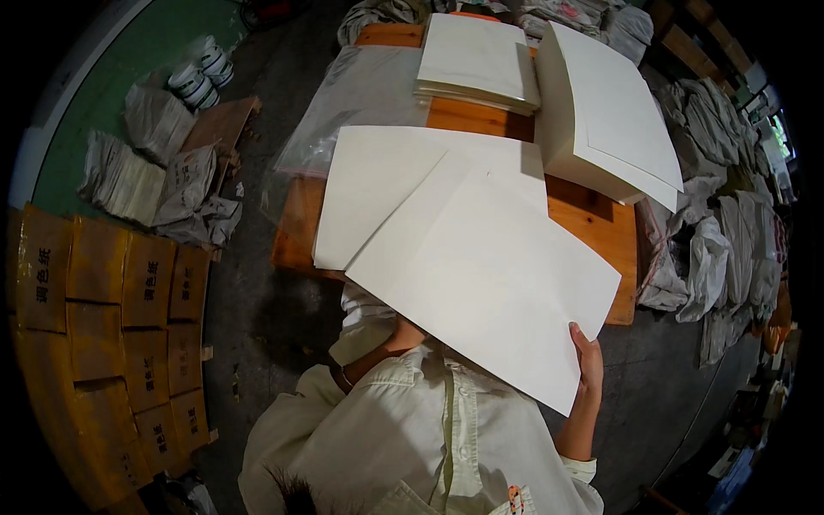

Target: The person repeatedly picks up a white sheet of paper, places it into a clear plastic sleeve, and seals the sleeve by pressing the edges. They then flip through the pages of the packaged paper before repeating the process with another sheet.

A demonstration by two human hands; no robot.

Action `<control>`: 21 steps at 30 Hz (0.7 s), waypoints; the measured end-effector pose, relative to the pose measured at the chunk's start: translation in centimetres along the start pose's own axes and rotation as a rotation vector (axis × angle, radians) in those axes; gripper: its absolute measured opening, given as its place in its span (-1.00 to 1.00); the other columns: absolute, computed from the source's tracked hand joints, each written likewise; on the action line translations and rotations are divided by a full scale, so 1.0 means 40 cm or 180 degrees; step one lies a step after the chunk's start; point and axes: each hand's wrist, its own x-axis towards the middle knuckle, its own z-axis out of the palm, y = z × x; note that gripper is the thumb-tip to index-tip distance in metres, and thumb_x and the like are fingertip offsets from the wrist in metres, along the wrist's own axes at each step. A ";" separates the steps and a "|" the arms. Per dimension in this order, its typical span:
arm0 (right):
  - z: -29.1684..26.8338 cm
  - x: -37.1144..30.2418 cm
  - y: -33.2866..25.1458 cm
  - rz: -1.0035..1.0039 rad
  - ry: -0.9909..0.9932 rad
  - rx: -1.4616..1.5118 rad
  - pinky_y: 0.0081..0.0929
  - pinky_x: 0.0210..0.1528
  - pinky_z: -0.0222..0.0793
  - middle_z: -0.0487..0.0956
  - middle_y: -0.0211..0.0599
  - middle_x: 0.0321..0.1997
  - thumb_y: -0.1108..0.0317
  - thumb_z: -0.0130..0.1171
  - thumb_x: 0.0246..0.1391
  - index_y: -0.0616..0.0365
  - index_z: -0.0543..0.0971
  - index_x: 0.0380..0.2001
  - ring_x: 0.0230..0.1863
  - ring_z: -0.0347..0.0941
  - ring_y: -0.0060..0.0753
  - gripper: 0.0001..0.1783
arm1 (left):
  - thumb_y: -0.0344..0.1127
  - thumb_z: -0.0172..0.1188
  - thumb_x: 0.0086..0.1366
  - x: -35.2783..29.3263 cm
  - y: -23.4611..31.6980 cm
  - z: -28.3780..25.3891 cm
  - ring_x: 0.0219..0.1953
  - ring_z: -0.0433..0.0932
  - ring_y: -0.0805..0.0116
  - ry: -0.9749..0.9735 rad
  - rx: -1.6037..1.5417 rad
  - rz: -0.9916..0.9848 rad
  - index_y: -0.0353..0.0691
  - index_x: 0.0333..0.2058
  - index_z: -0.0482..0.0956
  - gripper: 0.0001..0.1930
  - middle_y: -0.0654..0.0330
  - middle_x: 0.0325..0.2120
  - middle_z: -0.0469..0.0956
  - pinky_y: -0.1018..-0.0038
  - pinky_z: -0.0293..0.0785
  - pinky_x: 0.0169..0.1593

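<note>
Right hand [588, 356] is closed on the right short edge of the top sheet [498, 266]; fingers underneath not visible. From that hand the sheet lies forward and left, long axis slanting far-left to near-right. So right is the hand nearer that short edge. Left hand [407, 335] sits under the near long edge, mostly covered; can't tell if it's gripping or loose. Other sheets [369, 189] fan out beyond on the orange table [592, 210]; overlap hides the count. Behind: clear plastic film [369, 86] left, low paper stack [476, 51] middle, bowed paper stack [622, 112] right, covering part of the tabletop.
</note>
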 end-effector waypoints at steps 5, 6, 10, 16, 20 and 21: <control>-0.015 0.015 0.006 -0.0030 -0.0111 -0.0060 -0.46 -0.03 0.35 0.52 -0.04 -0.04 0.24 0.18 0.12 0.44 0.35 0.08 -0.08 0.46 -0.30 -0.43 | -0.39 0.13 0.21 -0.004 0.014 -0.020 -0.38 0.48 0.31 -0.0187 0.0010 0.0030 -0.38 -0.26 0.51 -0.82 0.11 -0.45 0.52 0.35 0.41 -0.25; -0.013 0.013 0.008 -0.0044 -0.0112 -0.0046 -0.46 -0.02 0.35 0.52 -0.05 -0.04 0.24 0.18 0.12 0.43 0.35 0.08 -0.07 0.46 -0.30 -0.43 | -0.39 0.13 0.21 -0.002 0.017 -0.023 -0.38 0.48 0.31 -0.0233 -0.0006 0.0015 -0.38 -0.26 0.51 -0.82 0.11 -0.45 0.52 0.35 0.41 -0.25; -0.020 0.013 0.017 -0.0030 -0.0086 -0.0060 -0.44 0.00 0.34 0.51 -0.06 -0.02 0.24 0.18 0.11 0.41 0.35 0.10 -0.05 0.44 -0.29 -0.42 | -0.38 0.12 0.21 0.014 0.028 -0.037 -0.39 0.48 0.31 -0.0434 -0.0108 -0.0086 -0.38 -0.25 0.51 -0.81 0.11 -0.45 0.52 0.36 0.42 -0.25; -0.014 0.006 -0.008 0.0108 -0.0232 -0.0344 -0.43 -0.03 0.36 0.52 -0.07 -0.05 0.22 0.19 0.12 0.42 0.37 0.07 -0.06 0.45 -0.32 -0.44 | -0.38 0.12 0.22 0.026 0.053 -0.053 -0.39 0.49 0.31 -0.0618 -0.0218 -0.0254 -0.37 -0.24 0.51 -0.81 0.11 -0.45 0.53 0.36 0.42 -0.25; -0.004 0.010 -0.019 0.0020 -0.0253 -0.0425 -0.42 -0.04 0.37 0.52 -0.05 -0.06 0.20 0.19 0.11 0.44 0.36 0.06 -0.07 0.45 -0.32 -0.42 | -0.38 0.11 0.22 0.030 0.065 -0.056 -0.39 0.49 0.31 -0.0745 -0.0287 -0.0327 -0.37 -0.24 0.51 -0.81 0.12 -0.45 0.53 0.37 0.43 -0.25; -0.006 0.012 -0.018 0.0008 -0.0275 -0.0382 -0.43 -0.04 0.37 0.52 -0.04 -0.06 0.21 0.19 0.11 0.44 0.36 0.07 -0.07 0.45 -0.32 -0.41 | -0.38 0.11 0.22 0.033 0.067 -0.057 -0.39 0.49 0.31 -0.0788 -0.0309 -0.0338 -0.37 -0.24 0.51 -0.81 0.12 -0.45 0.53 0.37 0.43 -0.25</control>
